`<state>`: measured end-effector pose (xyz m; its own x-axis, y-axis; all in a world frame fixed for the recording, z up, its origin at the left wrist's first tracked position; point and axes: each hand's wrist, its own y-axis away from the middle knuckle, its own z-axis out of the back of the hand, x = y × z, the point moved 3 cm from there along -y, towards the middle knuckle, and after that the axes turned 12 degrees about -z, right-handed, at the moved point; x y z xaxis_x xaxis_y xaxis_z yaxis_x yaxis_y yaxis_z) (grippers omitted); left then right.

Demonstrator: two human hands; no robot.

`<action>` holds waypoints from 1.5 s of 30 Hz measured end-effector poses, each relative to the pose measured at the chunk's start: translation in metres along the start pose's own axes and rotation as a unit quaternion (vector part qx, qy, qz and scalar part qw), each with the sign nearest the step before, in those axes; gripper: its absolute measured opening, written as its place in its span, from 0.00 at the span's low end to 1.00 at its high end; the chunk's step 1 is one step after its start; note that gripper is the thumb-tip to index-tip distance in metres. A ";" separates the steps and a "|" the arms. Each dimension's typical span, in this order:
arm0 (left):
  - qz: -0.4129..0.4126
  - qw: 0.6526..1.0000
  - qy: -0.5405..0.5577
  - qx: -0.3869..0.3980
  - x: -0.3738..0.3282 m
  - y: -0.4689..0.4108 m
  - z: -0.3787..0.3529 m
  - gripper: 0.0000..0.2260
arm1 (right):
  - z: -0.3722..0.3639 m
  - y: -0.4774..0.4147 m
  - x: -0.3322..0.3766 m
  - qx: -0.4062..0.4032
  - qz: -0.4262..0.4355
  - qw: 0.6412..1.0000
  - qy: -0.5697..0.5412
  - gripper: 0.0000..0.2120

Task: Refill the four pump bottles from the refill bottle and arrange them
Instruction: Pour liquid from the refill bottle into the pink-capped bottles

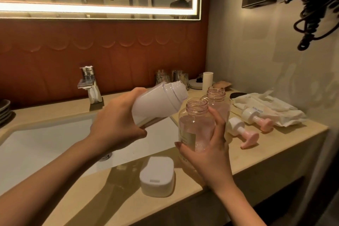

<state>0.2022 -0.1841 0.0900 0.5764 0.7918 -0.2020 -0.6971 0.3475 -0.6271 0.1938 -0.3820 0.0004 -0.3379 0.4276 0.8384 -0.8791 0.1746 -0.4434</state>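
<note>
Two hands are busy here, as we see it. The left hand (pixel 117 124) is wrapped round the body of the white refill bottle (pixel 156 104), holding it tilted above the sink (pixel 45 145). The refill bottle's open mouth sits just beside the rim of a clear pink pump bottle (pixel 194 126). The right hand (pixel 211 154) grips that bottle upright, fingers curled round its lower half, above the front of the table (pixel 275 139). We make out a pale label (pixel 189 138) on it, but the print is too small to read. A second uncapped pump bottle (pixel 217 97) stands just behind on the table, and two pump heads (pixel 242 134) lie on their sides to the right. Blue writing on the white wrapper (pixel 266 104) behind them is illegible to us.
</note>
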 end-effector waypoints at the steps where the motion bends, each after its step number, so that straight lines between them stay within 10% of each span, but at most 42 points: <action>1: 0.001 1.000 -0.009 0.007 0.000 -0.001 0.001 0.38 | 0.000 0.000 0.000 0.001 0.000 1.000 -0.001 0.48; 45: -0.071 0.966 -0.215 0.124 -0.006 -0.029 0.024 0.39 | 0.001 0.001 0.003 0.013 -0.021 1.000 0.004 0.48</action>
<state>0.2092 -0.1868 0.1273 0.4804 0.8442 0.2376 -0.7356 0.5354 -0.4149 0.1917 -0.3813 0.0031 -0.2987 0.4279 0.8531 -0.9005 0.1696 -0.4003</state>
